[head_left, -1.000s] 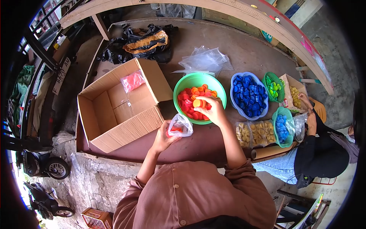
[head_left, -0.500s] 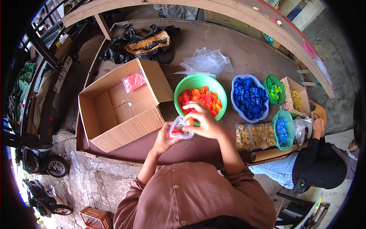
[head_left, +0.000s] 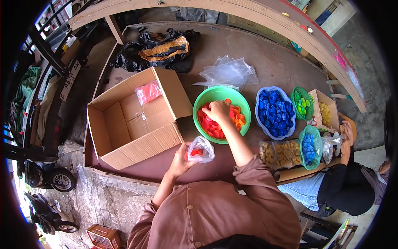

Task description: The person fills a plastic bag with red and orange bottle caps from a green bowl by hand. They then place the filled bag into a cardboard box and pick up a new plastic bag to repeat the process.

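My left hand (head_left: pixel 180 161) grips a clear plastic bag (head_left: pixel 201 150) with its mouth open and some red caps at the bottom. Inside the green bowl (head_left: pixel 244 130), my right hand (head_left: pixel 218 111) reaches down among red and orange caps (head_left: pixel 214 129); its fingers are bent together at the caps, and what they hold is too small to make out. The bag is just below and left of the bowl. Left of both stands an open cardboard box (head_left: pixel 139 143), with a sealed bag of red caps (head_left: pixel 148 92) inside.
Right of the bowl are a basket of blue caps (head_left: pixel 274 113), green (head_left: pixel 302 103) and light blue (head_left: pixel 309 147) baskets, and bagged yellowish caps (head_left: pixel 280 154). Clear bags (head_left: pixel 231 71) and black plastic (head_left: pixel 166 52) lie behind. A co-worker's hands (head_left: pixel 347 137) are at the far right.
My right hand has moved from the bag's mouth up into the green bowl. My left hand still holds the bag, now slightly lower and more open to view.
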`<action>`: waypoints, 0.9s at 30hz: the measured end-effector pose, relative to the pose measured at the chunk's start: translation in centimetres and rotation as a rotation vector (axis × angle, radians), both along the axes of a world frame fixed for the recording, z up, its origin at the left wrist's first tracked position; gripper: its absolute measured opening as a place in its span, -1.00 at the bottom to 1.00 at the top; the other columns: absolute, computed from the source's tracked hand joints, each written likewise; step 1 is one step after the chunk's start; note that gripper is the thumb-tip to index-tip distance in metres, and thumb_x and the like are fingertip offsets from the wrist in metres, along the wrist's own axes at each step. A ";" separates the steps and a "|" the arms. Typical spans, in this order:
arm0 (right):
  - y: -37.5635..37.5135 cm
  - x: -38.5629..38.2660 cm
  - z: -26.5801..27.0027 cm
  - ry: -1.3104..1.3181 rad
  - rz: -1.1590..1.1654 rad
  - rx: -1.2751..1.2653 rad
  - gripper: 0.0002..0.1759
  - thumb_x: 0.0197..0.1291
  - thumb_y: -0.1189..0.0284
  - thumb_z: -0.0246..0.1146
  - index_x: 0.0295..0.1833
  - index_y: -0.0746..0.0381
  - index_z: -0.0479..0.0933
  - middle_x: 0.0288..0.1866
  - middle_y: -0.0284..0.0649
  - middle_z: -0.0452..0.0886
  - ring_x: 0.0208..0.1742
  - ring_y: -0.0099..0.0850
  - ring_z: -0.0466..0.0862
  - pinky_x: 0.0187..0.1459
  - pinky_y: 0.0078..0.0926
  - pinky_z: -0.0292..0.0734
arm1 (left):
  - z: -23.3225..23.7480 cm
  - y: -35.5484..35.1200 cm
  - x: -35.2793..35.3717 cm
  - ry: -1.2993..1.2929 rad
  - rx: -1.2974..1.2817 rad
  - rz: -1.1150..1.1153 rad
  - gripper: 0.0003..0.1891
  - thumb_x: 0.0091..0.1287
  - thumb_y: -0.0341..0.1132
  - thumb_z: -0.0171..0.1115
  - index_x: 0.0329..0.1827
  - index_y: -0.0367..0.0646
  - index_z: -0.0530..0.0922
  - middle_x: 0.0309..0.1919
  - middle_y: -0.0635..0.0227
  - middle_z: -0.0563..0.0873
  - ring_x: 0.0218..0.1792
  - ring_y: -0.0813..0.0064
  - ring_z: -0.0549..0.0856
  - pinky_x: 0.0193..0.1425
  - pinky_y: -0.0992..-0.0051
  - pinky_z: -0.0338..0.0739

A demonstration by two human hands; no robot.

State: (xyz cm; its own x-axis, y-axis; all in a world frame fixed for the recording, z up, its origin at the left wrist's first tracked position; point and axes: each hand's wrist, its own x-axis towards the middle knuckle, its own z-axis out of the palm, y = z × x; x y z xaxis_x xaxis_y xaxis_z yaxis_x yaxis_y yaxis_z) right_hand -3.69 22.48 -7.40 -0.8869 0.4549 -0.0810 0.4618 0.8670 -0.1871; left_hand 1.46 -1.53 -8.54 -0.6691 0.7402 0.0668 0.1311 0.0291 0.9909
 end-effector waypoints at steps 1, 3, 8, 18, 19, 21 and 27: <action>0.0 -0.6 -0.9 -0.112 0.017 0.130 -0.58 -0.14 -0.01 0.30 -0.32 0.11 0.62 -0.39 -0.22 0.64 -0.23 -0.29 0.61 -0.08 -0.22 0.41 | 0.1 0.0 0.0 -0.027 -0.001 0.004 -0.42 -0.08 -0.35 0.41 -0.01 -0.31 0.33 -0.15 0.12 0.59 -0.07 0.30 0.59 0.05 0.39 0.43; -0.4 -1.0 -1.1 -0.127 -0.010 0.145 -0.58 -0.15 -0.02 0.30 -0.33 0.09 0.63 -0.41 -0.23 0.64 -0.22 -0.29 0.61 -0.10 -0.24 0.42 | 0.1 -0.1 0.0 -0.051 -0.004 0.008 -0.42 -0.07 -0.34 0.41 -0.01 -0.32 0.33 -0.16 0.12 0.59 -0.07 0.31 0.59 0.04 0.39 0.43; 0.2 -0.9 -1.5 -0.214 -0.059 0.022 -0.59 -0.21 0.00 0.33 -0.31 0.06 0.63 -0.38 -0.27 0.65 -0.22 -0.29 0.63 -0.16 -0.25 0.46 | 0.3 -0.2 -0.1 -0.108 -0.005 0.025 -0.43 -0.03 -0.29 0.41 -0.01 -0.31 0.33 -0.17 0.15 0.60 -0.10 0.38 0.59 0.01 0.41 0.45; 2.4 2.0 -4.3 0.178 -0.023 -0.474 -0.61 -0.27 0.17 0.41 -0.28 0.11 0.60 -0.30 -0.31 0.66 -0.20 -0.37 0.63 -0.08 -0.25 0.38 | 0.2 -0.2 -0.2 -0.100 0.009 0.007 -0.44 -0.01 -0.29 0.40 0.01 -0.29 0.32 -0.17 0.20 0.60 -0.11 0.42 0.59 0.01 0.44 0.46; 2.6 2.1 -4.6 0.182 -0.003 -0.447 -0.62 -0.29 0.20 0.42 -0.29 0.12 0.59 -0.29 -0.30 0.66 -0.20 -0.36 0.63 -0.09 -0.26 0.39 | 0.2 -0.2 -0.2 -0.116 0.012 0.012 -0.44 -0.01 -0.29 0.40 0.00 -0.29 0.33 -0.17 0.20 0.60 -0.11 0.43 0.59 0.01 0.44 0.46; 2.1 2.3 -3.6 0.192 0.007 -0.422 -0.65 -0.29 0.24 0.41 -0.31 0.13 0.58 -0.28 -0.30 0.65 -0.21 -0.36 0.63 -0.11 -0.28 0.40 | 0.2 -0.2 -0.2 -0.131 0.016 0.015 -0.45 -0.01 -0.29 0.40 0.00 -0.29 0.33 -0.17 0.20 0.60 -0.11 0.43 0.59 0.00 0.44 0.46; 1.3 2.7 -1.7 0.256 0.067 -0.343 -0.74 -0.31 0.39 0.37 -0.38 0.15 0.55 -0.35 -0.27 0.63 -0.26 -0.31 0.62 -0.21 -0.32 0.45 | -0.5 -0.3 -0.1 -0.123 0.015 0.018 -0.47 0.00 -0.30 0.39 -0.02 -0.29 0.34 -0.17 0.19 0.60 -0.12 0.43 0.59 -0.01 0.45 0.46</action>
State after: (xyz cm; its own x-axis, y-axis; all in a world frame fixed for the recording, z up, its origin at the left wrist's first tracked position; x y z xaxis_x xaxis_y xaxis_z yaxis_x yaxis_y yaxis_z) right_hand -0.95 23.77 -9.11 -0.9247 0.3805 0.0086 0.3078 0.7609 -0.5712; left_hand 1.32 -1.87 -9.01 -0.6865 0.7272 -0.0053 0.0084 0.0153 0.9998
